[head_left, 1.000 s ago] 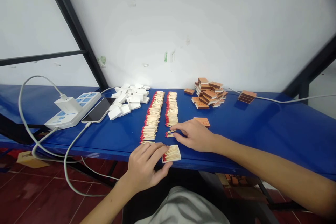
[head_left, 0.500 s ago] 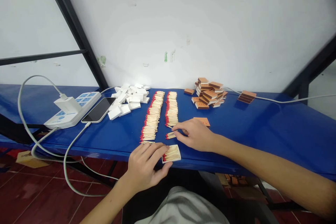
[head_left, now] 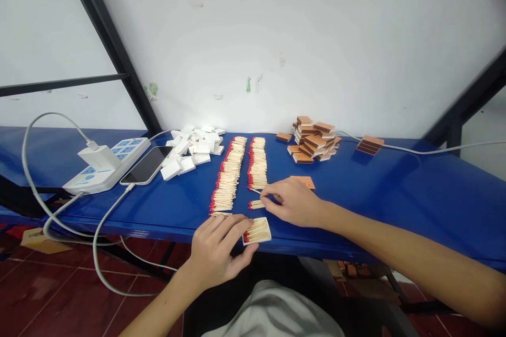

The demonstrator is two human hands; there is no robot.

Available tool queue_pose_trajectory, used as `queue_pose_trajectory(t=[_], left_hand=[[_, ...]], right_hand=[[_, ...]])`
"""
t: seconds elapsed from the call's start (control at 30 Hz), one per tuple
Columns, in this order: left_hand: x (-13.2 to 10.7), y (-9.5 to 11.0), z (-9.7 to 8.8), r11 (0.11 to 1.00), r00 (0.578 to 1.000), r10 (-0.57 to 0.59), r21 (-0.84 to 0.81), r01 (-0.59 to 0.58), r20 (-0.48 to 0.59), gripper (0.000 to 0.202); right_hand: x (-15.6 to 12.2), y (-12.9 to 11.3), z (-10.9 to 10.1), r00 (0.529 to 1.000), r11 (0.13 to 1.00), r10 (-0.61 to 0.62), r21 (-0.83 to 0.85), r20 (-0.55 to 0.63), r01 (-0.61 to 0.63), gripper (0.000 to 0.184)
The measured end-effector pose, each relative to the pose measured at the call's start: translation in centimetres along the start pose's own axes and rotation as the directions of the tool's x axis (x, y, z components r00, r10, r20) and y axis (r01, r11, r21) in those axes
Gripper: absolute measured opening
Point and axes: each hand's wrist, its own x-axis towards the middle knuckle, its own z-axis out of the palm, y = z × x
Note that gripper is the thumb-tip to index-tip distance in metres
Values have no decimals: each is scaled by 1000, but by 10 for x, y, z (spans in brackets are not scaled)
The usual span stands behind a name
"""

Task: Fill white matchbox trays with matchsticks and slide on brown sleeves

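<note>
My left hand (head_left: 221, 247) grips a small white matchbox tray (head_left: 269, 234) between thumb and fingers at the table's front edge. Red-headed matches (head_left: 256, 231) lie inside it, heads toward my palm. My right hand (head_left: 292, 202) is closed in a pinch on a single match (head_left: 256, 190), at the near end of the right-hand row of matches (head_left: 258, 163). Just under those fingertips lie a few loose matches (head_left: 255, 204), partly covered by the hand. Further left runs a longer row of matches (head_left: 228, 176). An orange matchbox sleeve (head_left: 306, 182) sits behind my right hand.
White trays (head_left: 190, 150) are heaped at the back left, and brown matchboxes (head_left: 314, 142) are piled at the back right. A block of matchboxes (head_left: 370, 144) stands farther right. A phone (head_left: 146, 165), a power strip (head_left: 89, 178) and looping white cables occupy the left side.
The whole view has shifted very slightly. My right fingertips have curled a little more over the match and the loose matches; my left hand keeps the tray in place.
</note>
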Motion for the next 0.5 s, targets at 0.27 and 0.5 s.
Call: queue_pose_trajectory(t=[0.27,0.5], left_hand=[[0,0,-1,1000,1000,-1,0,1,-2,25],[2,0,0,1000,1000,2,1,-2,-4,25]], right_hand=[[0,1,1,998,995,62,-77,-17,-63,32],[1,2,1,999,998,36,-47,10,-35,27]])
